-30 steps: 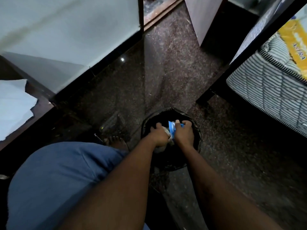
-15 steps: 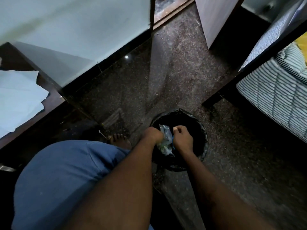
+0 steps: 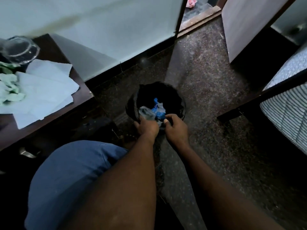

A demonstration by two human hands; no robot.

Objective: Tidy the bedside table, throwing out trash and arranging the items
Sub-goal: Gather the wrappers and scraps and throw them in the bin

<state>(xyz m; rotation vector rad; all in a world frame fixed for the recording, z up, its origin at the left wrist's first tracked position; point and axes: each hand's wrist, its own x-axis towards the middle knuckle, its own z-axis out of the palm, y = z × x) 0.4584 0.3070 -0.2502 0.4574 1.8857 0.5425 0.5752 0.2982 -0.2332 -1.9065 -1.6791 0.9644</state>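
A black lined trash bin (image 3: 180,103) stands on the dark speckled floor. Blue and clear wrappers (image 3: 155,109) lie loose inside it. My left hand (image 3: 147,127) hovers at the bin's near rim, back to the camera, its fingers hidden. My right hand (image 3: 176,127) is beside it over the same rim, fingers loosely curled, nothing seen in them. The brown bedside table (image 3: 54,47) is at the left. It carries white paper sheets (image 3: 47,87), a crumpled green-white tissue (image 3: 10,92) and a clear glass (image 3: 18,50).
A striped mattress (image 3: 289,113) on a dark bed frame (image 3: 249,103) fills the right side. A pale wall with a dark skirting runs behind the bin, and a cabinet panel (image 3: 244,22) stands at the back right. My knee in blue cloth (image 3: 74,171) is low left.
Both hands held the wrappers inside the bin earlier. The wrappers now lie in the bin, and both hands have drawn back to its near rim. The view swung left, showing more of the table.
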